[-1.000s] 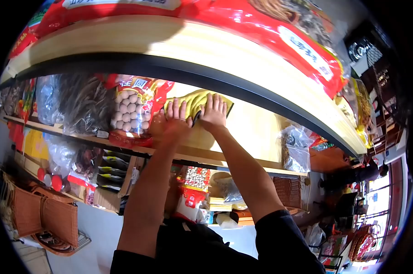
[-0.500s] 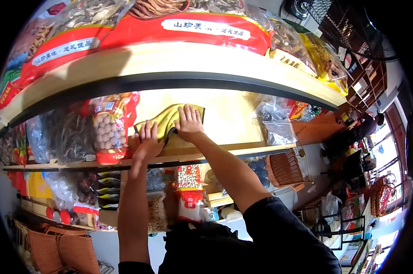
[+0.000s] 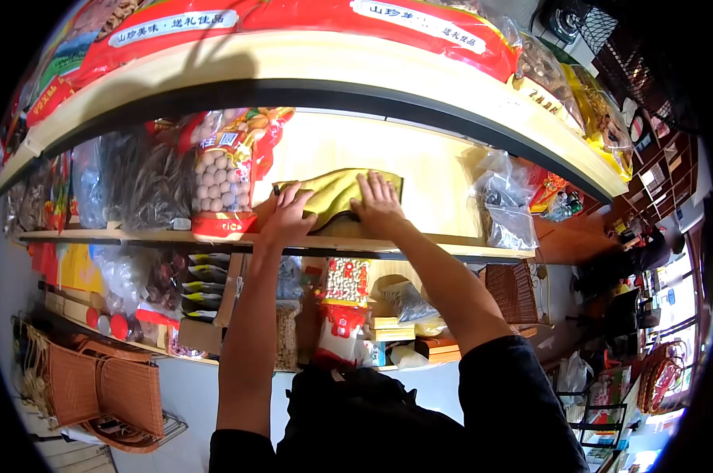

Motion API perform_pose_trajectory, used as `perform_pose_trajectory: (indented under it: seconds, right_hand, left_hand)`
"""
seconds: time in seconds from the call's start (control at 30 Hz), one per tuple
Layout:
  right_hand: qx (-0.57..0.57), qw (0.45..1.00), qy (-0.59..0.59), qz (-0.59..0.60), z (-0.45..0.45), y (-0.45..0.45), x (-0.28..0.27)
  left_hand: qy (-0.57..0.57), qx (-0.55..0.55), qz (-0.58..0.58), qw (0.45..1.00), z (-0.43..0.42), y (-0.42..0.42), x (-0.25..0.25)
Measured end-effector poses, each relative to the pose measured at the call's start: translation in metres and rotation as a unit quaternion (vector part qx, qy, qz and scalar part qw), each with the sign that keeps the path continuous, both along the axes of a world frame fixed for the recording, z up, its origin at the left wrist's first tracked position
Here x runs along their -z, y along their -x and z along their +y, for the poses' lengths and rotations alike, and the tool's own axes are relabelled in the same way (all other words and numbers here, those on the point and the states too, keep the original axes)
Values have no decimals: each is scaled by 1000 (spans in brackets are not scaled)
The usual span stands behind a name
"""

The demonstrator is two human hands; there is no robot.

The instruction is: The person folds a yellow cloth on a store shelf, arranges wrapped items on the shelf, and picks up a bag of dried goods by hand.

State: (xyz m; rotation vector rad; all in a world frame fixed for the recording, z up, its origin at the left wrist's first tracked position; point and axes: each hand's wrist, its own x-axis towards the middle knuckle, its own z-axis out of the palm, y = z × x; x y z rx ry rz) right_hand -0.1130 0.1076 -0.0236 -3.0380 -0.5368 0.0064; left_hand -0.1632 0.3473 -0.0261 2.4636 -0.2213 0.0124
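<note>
My right hand (image 3: 380, 205) lies flat on the yellow cloth (image 3: 336, 191), fingers extended and spread, gripping nothing; my left hand (image 3: 287, 218) rests at the cloth's left end, and I cannot tell whether its fingers pinch the fabric. The cloth lies rumpled on the pale wooden shelf (image 3: 439, 177), between the red bag of round nuts (image 3: 224, 177), just beside my left hand, and the clear plastic bag (image 3: 508, 209), well apart on my right

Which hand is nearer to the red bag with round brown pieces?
Left. The left hand is close beside the bag; the right hand is farther away, on the yellow cloth.
</note>
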Motion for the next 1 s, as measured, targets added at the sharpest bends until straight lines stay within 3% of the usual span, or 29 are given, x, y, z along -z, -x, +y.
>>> perform_pose_trajectory:
  seconds: [0.1,0.3,0.5,0.77,1.0]
  right_hand:
    - [43,999,11,11,-26,4,-4]
    - [25,1000,-6,-8,-68,2,2]
    - [14,991,-124,-45,-79,-6,16]
    - [12,989,-127,-70,-79,-7,20]
    - [17,987,-125,-99,-79,-9,23]
  left_hand:
    - [-14,12,4,1000,-2,5,-7]
    - [-76,65,-16,995,-6,12,-13]
    - [-22,50,-21,998,-8,12,-9]
    - [69,-1,-77,995,-9,9,-1]
    - [50,-7,-77,996,-9,10,-3]
